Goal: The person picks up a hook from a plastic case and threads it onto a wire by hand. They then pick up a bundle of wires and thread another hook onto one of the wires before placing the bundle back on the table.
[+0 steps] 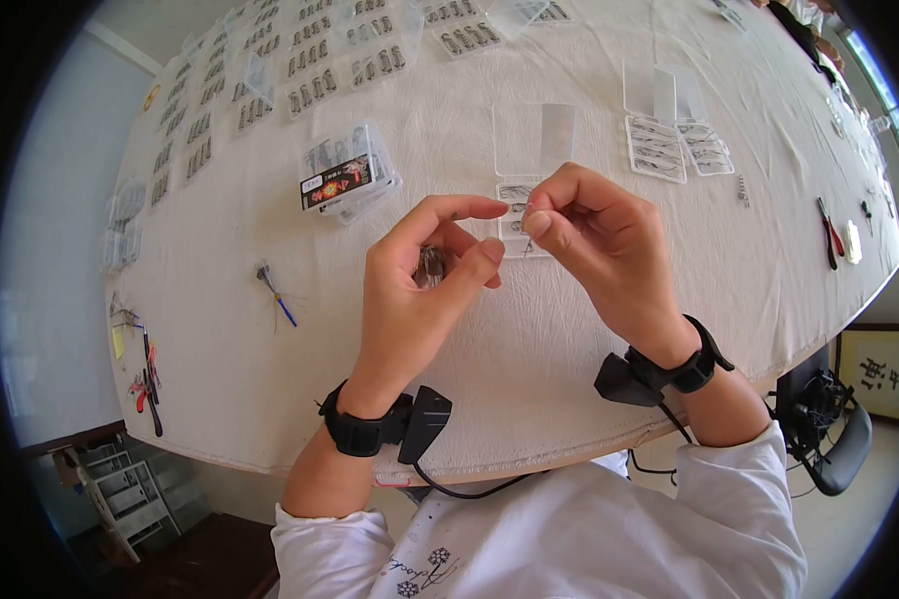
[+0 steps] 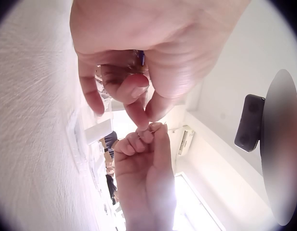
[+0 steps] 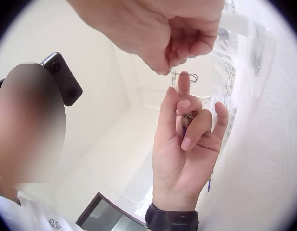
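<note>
In the head view both hands meet over the white-covered table, fingertips close together. My right hand (image 1: pixel 604 245) pinches a thin hook-shaped wire (image 3: pixel 194 77) between thumb and forefinger; its curved end shows in the right wrist view. My left hand (image 1: pixel 420 285) keeps a small bundle of metal pieces (image 1: pixel 430 267) in its palm under curled fingers. Its thumb and forefinger reach toward the right fingertips. Behind the hands lies an open clear plastic box (image 1: pixel 504 222) with small dark wire pieces in its compartments, partly hidden by the right hand.
Stacked clear boxes (image 1: pixel 375 165) with a black label stand beyond the left hand. Rows of filled boxes (image 1: pixel 380 68) line the far left. Two open boxes (image 1: pixel 659 150) lie back right. Pliers (image 1: pixel 829 235) rest at right, others (image 1: pixel 148 399) at left, and a blue-handled tool (image 1: pixel 285 307) nearer.
</note>
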`<state>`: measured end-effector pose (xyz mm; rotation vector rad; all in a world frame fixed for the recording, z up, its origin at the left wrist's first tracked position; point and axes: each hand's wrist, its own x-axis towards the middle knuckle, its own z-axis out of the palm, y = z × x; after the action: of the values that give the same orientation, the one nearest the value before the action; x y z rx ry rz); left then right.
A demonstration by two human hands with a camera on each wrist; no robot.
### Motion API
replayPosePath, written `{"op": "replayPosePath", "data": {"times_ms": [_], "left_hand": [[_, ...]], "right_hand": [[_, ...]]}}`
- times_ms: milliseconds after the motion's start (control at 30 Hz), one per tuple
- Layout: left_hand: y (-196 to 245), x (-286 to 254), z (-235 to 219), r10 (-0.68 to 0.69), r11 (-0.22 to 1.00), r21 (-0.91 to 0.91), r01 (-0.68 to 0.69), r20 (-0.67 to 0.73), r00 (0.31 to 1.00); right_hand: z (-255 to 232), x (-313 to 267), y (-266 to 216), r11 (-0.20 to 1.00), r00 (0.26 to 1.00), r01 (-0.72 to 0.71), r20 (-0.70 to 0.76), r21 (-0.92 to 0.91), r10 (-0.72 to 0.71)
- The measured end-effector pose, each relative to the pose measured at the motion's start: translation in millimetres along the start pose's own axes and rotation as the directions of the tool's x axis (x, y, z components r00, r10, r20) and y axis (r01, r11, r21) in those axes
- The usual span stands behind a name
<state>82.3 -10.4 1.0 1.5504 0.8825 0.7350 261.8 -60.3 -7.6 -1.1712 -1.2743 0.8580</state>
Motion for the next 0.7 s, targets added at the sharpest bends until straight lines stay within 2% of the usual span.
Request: {"op": "replayPosePath", "data": {"times_ms": [67, 167, 267, 467, 567, 667, 700], "left_hand": [[-4, -2, -1, 0.084, 0.994, -0.061, -0.085, -0.027, 0.996], [-6, 0, -1, 0.151, 0.987, -0.054, -0.152, -0.019, 0.988], [-10, 2, 2, 0.140, 0.984, -0.103, -0.145, -0.057, 0.989], [-12, 1, -2, 0.140, 0.990, -0.026, -0.141, -0.056, 0.989], [-15, 1, -1, 0.134, 0.989, -0.061, -0.136, -0.040, 0.990], [-1, -2, 2, 0.108, 0.992, -0.052, -0.111, -0.050, 0.993], [0, -2, 2, 0.085, 0.989, -0.118, -0.091, -0.052, 0.995]], "right_hand": [[0, 0, 0, 0.998, 0.998, -0.006, 0.065, -0.055, 0.009], [2, -2, 4, 0.997, 0.988, -0.083, 0.133, 0.012, 0.080], [2, -1, 2, 0.991, 0.975, -0.132, 0.178, -0.026, 0.135], [3, -3, 3, 0.988, 0.970, -0.152, 0.192, 0.001, 0.149], [1, -2, 2, 0.988, 0.969, -0.151, 0.195, -0.012, 0.151], [2, -1, 2, 0.977, 0.966, -0.187, 0.198, 0.100, 0.165], [2, -1, 2, 0.973, 0.970, -0.187, 0.181, 0.134, 0.161]]}}
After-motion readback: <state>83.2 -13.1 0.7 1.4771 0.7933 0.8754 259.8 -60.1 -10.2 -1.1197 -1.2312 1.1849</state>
